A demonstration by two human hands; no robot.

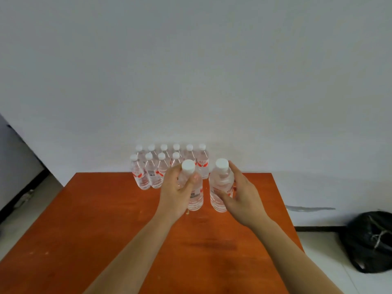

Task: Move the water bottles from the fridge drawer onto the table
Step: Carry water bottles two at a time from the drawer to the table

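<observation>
Both hands are over the orange wooden table (106, 219), each holding a clear water bottle with a white cap and red label. My left hand (174, 194) grips the left bottle (195, 196) around its upper body, thumb across the front. My right hand (241, 198) wraps the right bottle (220, 183) from its right side. Both bottles stand upright, and I cannot tell if their bases touch the tabletop. Behind them, several identical bottles (152, 172) stand in two rows at the table's far edge, against the wall. The fridge drawer is out of view.
A plain white wall (191, 71) rises directly behind the table. A black plastic bag (371, 240) lies on the pale floor to the right. A grey surface with a dark edge (17, 166) stands at the far left.
</observation>
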